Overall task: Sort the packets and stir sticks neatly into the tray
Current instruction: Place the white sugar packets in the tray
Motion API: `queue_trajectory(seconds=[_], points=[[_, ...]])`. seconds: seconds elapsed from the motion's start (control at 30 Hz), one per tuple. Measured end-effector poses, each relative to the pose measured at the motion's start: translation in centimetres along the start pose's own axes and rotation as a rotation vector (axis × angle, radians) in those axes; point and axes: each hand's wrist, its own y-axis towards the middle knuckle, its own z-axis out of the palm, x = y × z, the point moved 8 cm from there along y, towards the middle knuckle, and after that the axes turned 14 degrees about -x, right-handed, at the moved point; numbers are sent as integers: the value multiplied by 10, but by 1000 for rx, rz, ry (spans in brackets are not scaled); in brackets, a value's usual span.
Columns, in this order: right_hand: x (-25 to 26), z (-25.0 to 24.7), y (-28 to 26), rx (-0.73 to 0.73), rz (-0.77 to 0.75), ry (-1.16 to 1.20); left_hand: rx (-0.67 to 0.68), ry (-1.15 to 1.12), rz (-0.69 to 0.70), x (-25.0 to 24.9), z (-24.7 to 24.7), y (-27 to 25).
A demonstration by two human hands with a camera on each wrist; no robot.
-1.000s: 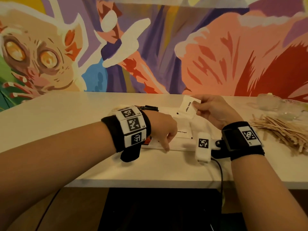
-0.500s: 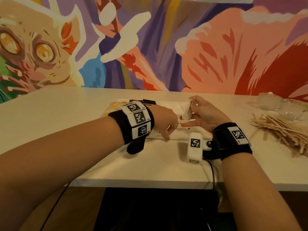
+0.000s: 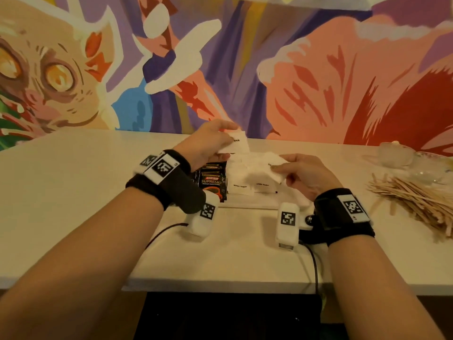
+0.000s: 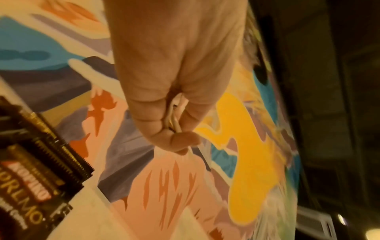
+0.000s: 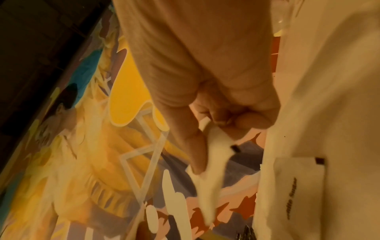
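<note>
Two hands hover over the tray at the frame's centre, each pinching a white sugar packet: the left hand holds its packet higher, the right hand holds its packet just above the packets lying below. Stir sticks lie heaped on the desk at right, nearer the right hand, before a painted wall.

A white desk carries a white tray at its centre, a heap of wooden stir sticks at right, and clear glass dishes far right.
</note>
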Motion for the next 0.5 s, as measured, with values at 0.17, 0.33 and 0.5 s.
queue_trajectory(seconds=[0.17, 0.33, 0.5], points=[[5, 12, 7, 76, -118, -406, -81, -422, -150, 16, -10, 4], [-8, 20, 14, 121, -73, -550, -62, -467, -203, 34, -8, -3], [1, 5, 17, -73, -157, -349, -29, -463, -183, 35, -11, -8]])
